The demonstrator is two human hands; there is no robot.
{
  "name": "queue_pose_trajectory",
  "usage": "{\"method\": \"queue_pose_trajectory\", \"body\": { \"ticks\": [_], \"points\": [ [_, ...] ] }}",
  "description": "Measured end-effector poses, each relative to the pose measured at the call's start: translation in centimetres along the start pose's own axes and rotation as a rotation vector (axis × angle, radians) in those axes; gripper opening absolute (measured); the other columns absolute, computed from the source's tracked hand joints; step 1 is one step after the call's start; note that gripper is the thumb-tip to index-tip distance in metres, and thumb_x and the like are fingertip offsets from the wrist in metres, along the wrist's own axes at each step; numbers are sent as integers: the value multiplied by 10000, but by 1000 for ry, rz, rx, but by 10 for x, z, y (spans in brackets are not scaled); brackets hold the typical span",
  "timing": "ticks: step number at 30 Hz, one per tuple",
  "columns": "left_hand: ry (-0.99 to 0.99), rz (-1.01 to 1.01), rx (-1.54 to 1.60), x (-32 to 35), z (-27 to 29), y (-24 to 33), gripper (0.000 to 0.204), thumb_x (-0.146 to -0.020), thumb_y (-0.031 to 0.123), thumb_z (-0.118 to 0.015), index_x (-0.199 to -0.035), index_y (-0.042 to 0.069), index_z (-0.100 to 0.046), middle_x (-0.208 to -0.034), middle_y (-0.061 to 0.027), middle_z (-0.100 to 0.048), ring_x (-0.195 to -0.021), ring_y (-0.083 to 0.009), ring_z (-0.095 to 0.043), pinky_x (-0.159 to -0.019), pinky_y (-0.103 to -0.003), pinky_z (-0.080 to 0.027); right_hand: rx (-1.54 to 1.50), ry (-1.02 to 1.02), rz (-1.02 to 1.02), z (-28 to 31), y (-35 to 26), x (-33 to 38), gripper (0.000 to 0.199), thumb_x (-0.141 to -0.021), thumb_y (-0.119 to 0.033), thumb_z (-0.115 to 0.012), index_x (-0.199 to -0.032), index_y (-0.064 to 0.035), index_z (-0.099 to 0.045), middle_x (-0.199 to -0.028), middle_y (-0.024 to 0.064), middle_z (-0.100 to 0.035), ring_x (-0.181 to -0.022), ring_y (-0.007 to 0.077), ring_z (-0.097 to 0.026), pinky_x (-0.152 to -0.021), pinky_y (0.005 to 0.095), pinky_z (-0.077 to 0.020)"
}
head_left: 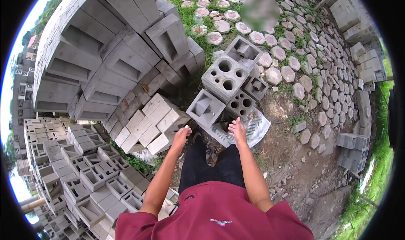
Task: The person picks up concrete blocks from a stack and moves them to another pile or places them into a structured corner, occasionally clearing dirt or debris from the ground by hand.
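My left hand (182,135) hangs in the air at the corner of a stack of pale solid bricks (152,117), its fingers loosely bent and nothing in them. Opposite it, my right hand (238,131) is empty with its fingers apart, above a white printed sack (258,130) on the ground. Ahead of both hands is a small pile of grey concrete blocks. A block with round holes of different sizes (220,80) tops it. Around that lie a nearer square hollow block (205,109), a second round-holed block (241,106), a small hollow block (256,88) and a farther hollow block (249,50).
A tall wall of stacked grey blocks (114,50) curves along the left. Many hollow blocks (95,172) fill the lower left. Hexagonal pavers (295,62) cover the ground at the far right, with grass between them. Two-high grey blocks (354,149) stand at the right.
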State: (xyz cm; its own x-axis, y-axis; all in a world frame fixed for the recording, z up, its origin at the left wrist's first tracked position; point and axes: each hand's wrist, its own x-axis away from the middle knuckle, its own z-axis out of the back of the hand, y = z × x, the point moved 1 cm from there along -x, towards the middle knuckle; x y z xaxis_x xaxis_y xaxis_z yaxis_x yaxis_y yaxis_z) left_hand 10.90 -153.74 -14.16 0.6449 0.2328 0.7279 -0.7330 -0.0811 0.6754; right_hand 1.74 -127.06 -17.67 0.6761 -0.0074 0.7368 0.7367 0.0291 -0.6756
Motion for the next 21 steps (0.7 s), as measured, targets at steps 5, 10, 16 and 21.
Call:
{"method": "queue_pose_trajectory", "body": {
  "ticks": [5,10,16,21],
  "points": [
    [-70,61,-277,-151,65,-18,781,-911,634,-238,-1405,32,-300,-1460,-193,-272,-1381,-273,-199,-1100,-428,-168,-327,30,-68,-68,28,-47,844,-874,-680,-319,-1339,23,-362,-1306,225,-462,-1219,306,-442,-969,445,-354],
    [-180,25,-265,-304,61,-52,711,-946,564,-218,-1430,44,-250,-1498,-148,-201,-1402,-240,-121,-1126,-384,-106,-480,170,-199,-94,129,-174,838,-867,-702,-254,-1432,-83,-236,-1463,145,-277,-1361,281,-233,-1097,431,-166],
    [-362,264,-158,-372,-2,-82,611,-941,502,-320,-1374,77,-394,-1412,-95,-386,-1309,-232,-325,-1085,-339,-227,-791,39,-274,-111,157,-235,719,-902,-646,-227,-1409,-144,-313,-1401,71,-396,-1275,293,-378,-1042,469,-311],
    [-510,451,102,-369,-15,-64,667,-918,580,-327,-1343,81,-449,-1330,-112,-484,-1171,-242,-485,-997,-360,-356,-810,104,-221,-112,145,-235,655,-929,-591,-240,-1390,-136,-341,-1386,84,-410,-1242,300,-416,-1015,477,-353]
  ]
}}
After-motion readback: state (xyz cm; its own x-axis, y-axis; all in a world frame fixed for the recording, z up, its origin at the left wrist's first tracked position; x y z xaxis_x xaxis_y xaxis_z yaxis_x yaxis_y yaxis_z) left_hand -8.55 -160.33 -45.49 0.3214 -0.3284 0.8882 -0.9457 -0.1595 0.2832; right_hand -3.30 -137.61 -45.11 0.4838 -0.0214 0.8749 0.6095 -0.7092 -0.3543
